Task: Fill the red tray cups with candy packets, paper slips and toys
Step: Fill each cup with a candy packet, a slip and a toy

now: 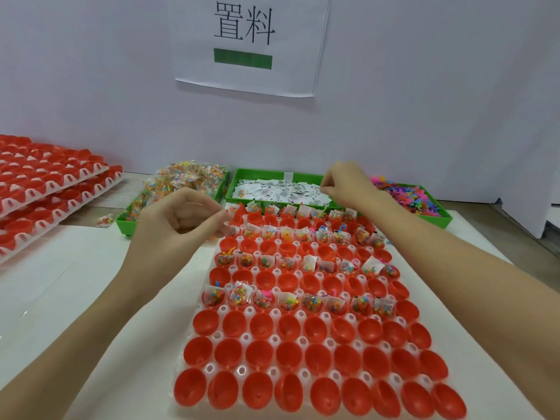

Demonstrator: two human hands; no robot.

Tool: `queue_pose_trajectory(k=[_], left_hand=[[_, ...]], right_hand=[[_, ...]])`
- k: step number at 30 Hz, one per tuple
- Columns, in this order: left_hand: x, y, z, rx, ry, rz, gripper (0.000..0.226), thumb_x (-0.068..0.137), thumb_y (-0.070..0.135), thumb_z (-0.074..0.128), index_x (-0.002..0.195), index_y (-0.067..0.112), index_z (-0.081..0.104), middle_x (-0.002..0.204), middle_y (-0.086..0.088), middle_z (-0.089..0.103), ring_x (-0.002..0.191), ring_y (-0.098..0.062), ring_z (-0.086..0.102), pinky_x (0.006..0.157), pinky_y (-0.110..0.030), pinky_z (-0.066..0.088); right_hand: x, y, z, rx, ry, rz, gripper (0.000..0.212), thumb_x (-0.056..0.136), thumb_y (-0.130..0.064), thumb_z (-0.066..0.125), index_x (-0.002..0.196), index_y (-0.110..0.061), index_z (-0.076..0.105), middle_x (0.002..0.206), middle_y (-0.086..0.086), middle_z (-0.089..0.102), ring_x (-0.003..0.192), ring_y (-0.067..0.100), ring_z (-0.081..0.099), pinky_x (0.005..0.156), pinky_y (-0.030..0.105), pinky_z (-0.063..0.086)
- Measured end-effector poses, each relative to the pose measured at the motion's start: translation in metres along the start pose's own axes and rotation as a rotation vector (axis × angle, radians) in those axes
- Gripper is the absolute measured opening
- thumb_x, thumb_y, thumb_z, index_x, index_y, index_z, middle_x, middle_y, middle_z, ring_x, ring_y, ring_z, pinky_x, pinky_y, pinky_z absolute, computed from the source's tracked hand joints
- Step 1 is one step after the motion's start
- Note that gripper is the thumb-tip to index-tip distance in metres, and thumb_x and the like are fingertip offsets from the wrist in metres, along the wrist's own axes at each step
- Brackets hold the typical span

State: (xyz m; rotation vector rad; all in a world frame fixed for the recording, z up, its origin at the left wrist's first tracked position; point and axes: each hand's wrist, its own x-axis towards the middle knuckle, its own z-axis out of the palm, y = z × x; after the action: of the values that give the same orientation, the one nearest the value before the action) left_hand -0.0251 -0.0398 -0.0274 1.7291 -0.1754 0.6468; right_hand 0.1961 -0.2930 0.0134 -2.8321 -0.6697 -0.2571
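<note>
Both arms are bare all the way up, no sleeves in view. Left hand point(178, 218) and right hand point(348, 184) ungloved, no rings, no watch either.

One head-worn wide-angle view looks forward and down from close above the desk point(75, 283), facing the wall point(91, 86), both forearms reaching in from below.

At the top centre of my view, a white paper sign point(251, 43) on the wall reads "置料" in black, above a green bar. Print on the paper slips point(281, 192) is too small to read.
</note>
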Motion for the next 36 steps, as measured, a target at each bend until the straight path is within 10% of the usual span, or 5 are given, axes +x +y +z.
queue_pose_trajectory(k=[16,19,24,29,36], left_hand=[[-0.004,0.002,0.007,-0.048,-0.01,-0.058,0.015,0.086,0.01,0.077,0.094,0.002,0.068,0.083,-0.014,0.078,0.075,-0.032,0.077,0.072,-0.035,0.064],[-0.004,0.001,0.008,-0.039,-0.017,-0.064,0.013,0.087,0.007,0.077,0.094,0.002,0.068,0.083,-0.014,0.078,0.075,-0.032,0.077,0.072,-0.036,0.064],[-0.003,0.0,0.006,-0.022,-0.027,-0.058,0.01,0.088,0.005,0.076,0.094,0.003,0.068,0.084,-0.014,0.078,0.075,-0.032,0.077,0.071,-0.034,0.064],[-0.002,-0.001,0.005,-0.01,-0.022,-0.064,0.009,0.088,0.004,0.076,0.094,0.004,0.069,0.083,-0.013,0.078,0.075,-0.031,0.077,0.071,-0.033,0.064],[-0.003,-0.001,0.006,-0.004,-0.024,-0.09,0.011,0.087,0.005,0.078,0.093,0.005,0.069,0.082,-0.014,0.078,0.074,-0.032,0.077,0.071,-0.033,0.064]], right_hand=[[0.019,0.008,0.019,-0.007,-0.147,0.122,0.014,0.09,-0.008,0.071,0.093,0.003,0.079,0.108,0.015,0.077,0.096,0.029,0.073,0.075,0.037,0.057],[0.015,0.005,0.021,-0.031,-0.13,0.144,0.036,0.096,-0.027,0.069,0.079,0.005,0.072,0.082,0.016,0.073,0.074,0.032,0.069,0.063,0.037,0.053],[0.017,-0.003,0.022,-0.027,-0.155,0.126,0.033,0.093,-0.024,0.074,0.104,0.007,0.075,0.109,0.019,0.076,0.097,0.031,0.072,0.088,0.045,0.059],[0.02,0.001,0.019,0.122,-0.139,0.176,0.018,0.091,-0.016,0.074,0.103,-0.003,0.079,0.119,0.009,0.074,0.107,0.023,0.068,0.08,0.032,0.053],[0.004,0.016,0.002,0.496,-0.005,0.266,0.019,0.082,-0.023,0.085,0.088,-0.006,0.077,0.095,0.008,0.075,0.092,0.019,0.066,0.087,0.035,0.055]])
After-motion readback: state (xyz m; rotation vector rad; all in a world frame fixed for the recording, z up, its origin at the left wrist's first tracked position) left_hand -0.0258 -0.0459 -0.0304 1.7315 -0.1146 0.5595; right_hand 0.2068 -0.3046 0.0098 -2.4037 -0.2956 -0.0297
